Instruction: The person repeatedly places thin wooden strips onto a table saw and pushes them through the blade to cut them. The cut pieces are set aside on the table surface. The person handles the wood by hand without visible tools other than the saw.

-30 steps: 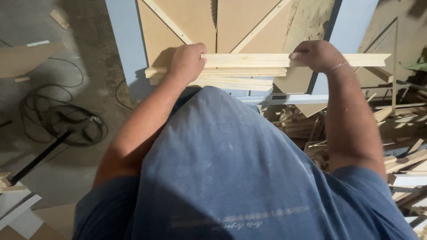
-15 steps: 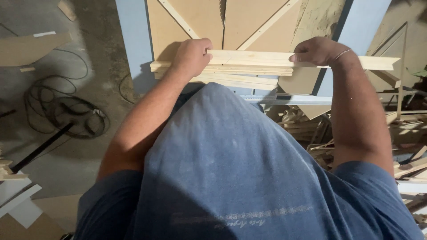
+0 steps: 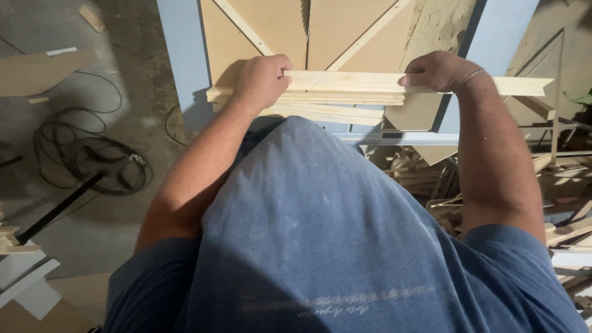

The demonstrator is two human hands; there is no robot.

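Note:
Both my hands hold a bundle of several long pale wooden strips [image 3: 345,92] level over a saw table [image 3: 259,24]. My left hand [image 3: 262,80] grips the bundle near its left end, fingers curled over the top strip. My right hand [image 3: 439,69], with a thin bracelet at the wrist, grips the bundle further right. The top strip runs out past my right hand to a mitred end [image 3: 530,86]. A saw blade [image 3: 303,15] stands up from the table beyond the strips. My blue shirt fills the lower view.
Black coiled cable [image 3: 92,163] and a dark rod lie on the concrete floor at the left. A heap of wood offcuts [image 3: 431,179] sits under the table at the right. Flat boards [image 3: 37,68] and white pieces lie along the left edge.
The bundle and both hands sit slightly higher and further from my body in view than a second ago. My grip on the strips looks the same.

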